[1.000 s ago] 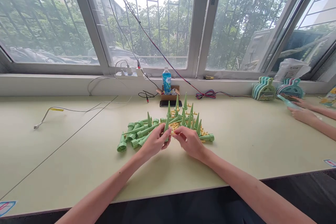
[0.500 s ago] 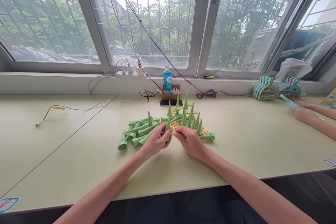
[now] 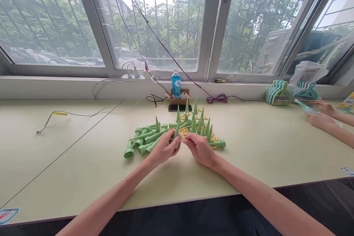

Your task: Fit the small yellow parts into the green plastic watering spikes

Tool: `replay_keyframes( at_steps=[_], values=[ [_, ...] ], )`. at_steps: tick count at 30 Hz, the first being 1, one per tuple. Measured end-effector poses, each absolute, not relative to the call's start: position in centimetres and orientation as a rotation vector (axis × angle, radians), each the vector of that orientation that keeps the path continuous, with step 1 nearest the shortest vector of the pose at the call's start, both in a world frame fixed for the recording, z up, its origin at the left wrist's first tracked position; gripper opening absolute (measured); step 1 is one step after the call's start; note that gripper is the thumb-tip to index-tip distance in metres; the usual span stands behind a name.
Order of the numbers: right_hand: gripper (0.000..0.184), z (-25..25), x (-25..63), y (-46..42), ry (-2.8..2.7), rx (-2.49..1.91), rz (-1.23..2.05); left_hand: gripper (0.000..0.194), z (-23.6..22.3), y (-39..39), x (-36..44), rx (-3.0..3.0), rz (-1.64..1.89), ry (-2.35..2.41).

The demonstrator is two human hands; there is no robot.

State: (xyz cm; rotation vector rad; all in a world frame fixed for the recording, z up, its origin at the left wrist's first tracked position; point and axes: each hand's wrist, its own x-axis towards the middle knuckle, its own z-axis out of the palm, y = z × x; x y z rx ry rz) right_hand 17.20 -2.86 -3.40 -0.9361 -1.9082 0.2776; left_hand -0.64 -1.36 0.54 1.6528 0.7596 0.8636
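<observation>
My left hand [image 3: 163,150] is closed around a green plastic watering spike [image 3: 177,129], its narrow tip pointing up. Close against that spike, my right hand [image 3: 201,148] pinches a small yellow plastic peg [image 3: 182,139], mostly covered by the fingers. Just beyond my hands lies a heap of small yellow pegs [image 3: 184,131]. Several finished-looking green spikes [image 3: 199,127] stand upright around the heap, some with yellow pegs at their sides. To the left, more green spikes [image 3: 146,138] with ribbed caps lie piled on the table.
Behind the heap are a black phone [image 3: 177,108], a small cardboard box [image 3: 181,101] and a blue bottle [image 3: 176,85]. Cables [image 3: 218,98] run along the wall. At the right, a co-worker's hands [image 3: 318,118] hold a light blue item near fan-shaped green pieces [image 3: 278,94].
My hands keep almost the same pose, with the spike and peg together. At the right, the co-worker's farther hand has lifted and its fingers have spread.
</observation>
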Motion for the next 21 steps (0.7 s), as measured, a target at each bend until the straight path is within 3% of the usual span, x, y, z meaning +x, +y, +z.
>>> replay_keyframes(
  at_steps=[21],
  values=[
    [0.014, -2.66, 16.90, -3.50, -1.830, -0.864, 0.347, 0.034, 0.63, -1.24, -0.67, 1.604, 0.872, 0.762]
  ],
)
